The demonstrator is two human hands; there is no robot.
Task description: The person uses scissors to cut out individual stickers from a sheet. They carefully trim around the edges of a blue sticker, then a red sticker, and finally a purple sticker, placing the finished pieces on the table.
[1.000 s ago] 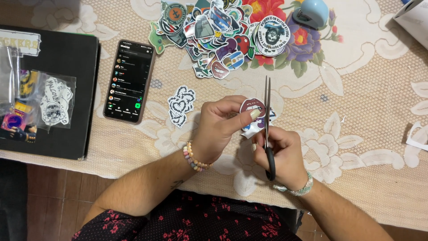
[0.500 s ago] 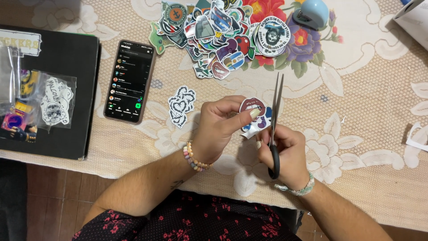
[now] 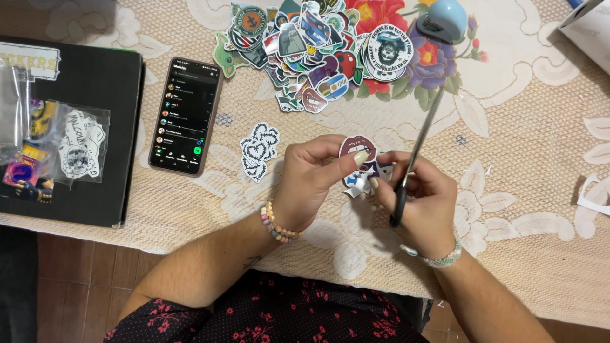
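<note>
My left hand (image 3: 311, 181) pinches a small sticker with red lips on a dark ground (image 3: 357, 146), held just above the table. My right hand (image 3: 422, 203) grips a pair of black-handled scissors (image 3: 413, 159), blades closed and pointing up and to the right; its fingertips also touch the white trimmings (image 3: 357, 184) under the sticker. A black-and-white heart sticker (image 3: 258, 149) lies left of my left hand. A heap of several cut stickers (image 3: 318, 57) lies at the back.
A phone (image 3: 185, 115) with a lit screen lies left of centre. A black folder (image 3: 76, 95) at the left edge carries bagged stickers (image 3: 76, 143). A light blue dome-shaped object (image 3: 443, 19) sits at the back; paper scraps (image 3: 594, 194) at right. A lace tablecloth (image 3: 527, 127) covers the table.
The scissors have swung from upright to leaning right, away from the sticker. My right fingers have come in against the sticker's lower edge.
</note>
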